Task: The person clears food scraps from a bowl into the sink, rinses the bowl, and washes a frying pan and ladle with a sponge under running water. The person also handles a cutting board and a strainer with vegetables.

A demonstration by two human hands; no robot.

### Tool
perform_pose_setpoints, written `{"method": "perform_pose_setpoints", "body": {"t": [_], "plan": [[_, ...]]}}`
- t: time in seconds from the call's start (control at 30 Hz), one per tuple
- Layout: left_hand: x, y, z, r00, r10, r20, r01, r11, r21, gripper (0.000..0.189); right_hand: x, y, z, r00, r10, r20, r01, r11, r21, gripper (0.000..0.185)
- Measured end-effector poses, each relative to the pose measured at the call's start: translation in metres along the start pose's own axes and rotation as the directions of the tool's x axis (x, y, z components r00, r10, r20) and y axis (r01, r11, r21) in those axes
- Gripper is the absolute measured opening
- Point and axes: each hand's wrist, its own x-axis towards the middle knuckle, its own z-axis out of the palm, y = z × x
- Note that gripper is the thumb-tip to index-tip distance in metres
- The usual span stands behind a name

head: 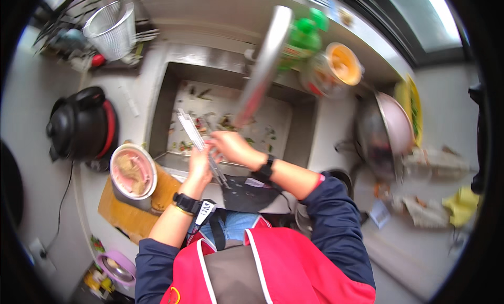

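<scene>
My left hand is closed around a bundle of thin metal sticks, perhaps chopsticks, over the near left part of a steel sink. The sticks slant from upper left to lower right. My right hand is against the same bundle, just right of the left hand, with its fingers bent; blur hides whether it grips them. Food scraps lie scattered on the sink floor. A blurred faucet reaches over the sink from the far side.
On the left are a black pot-like appliance, a pink-and-white bowl and a wooden cutting board. Behind the sink stand a green pump bottle and an orange-topped container. Pans and a pink bowl stand right. A mesh basket is far left.
</scene>
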Motion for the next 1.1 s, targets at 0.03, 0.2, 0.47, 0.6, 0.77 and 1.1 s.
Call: {"method": "perform_pose_setpoints", "body": {"t": [0.03,0.2,0.47,0.6,0.77,1.1], "plan": [[0.0,0.001,0.003,0.997,0.044,0.058,-0.047,0.998,0.05,0.019,-0.001,-0.002,0.006,0.925,-0.378,0.029,0.331,0.766,-0.551,0.013],[-0.007,0.006,0.01,0.974,0.196,0.116,-0.204,0.977,0.057,0.018,-0.022,-0.003,0.045,0.904,-0.304,-0.301,0.227,0.937,-0.264,0.031],[-0.027,-0.008,0.019,0.752,0.536,0.383,-0.629,0.409,0.661,0.049,-0.041,-0.018,0.024,0.768,-0.257,-0.587,0.299,0.954,-0.027,0.032],[-0.04,0.002,0.017,0.695,0.501,0.516,-0.683,0.235,0.691,0.023,-0.05,-0.014,0.026,0.831,-0.064,-0.552,0.167,0.976,0.138,0.027],[-0.061,0.024,0.011,0.488,0.606,0.628,-0.724,-0.12,0.679,0.019,-0.062,-0.021,0.046,0.826,-0.252,-0.504,0.411,0.881,0.233,0.021],[-0.102,0.082,-0.073,0.44,0.766,0.468,-0.396,-0.303,0.867,0.018,-0.034,-0.067,0.119,0.936,-0.352,-0.026,0.334,0.859,0.389,0.018]]}}
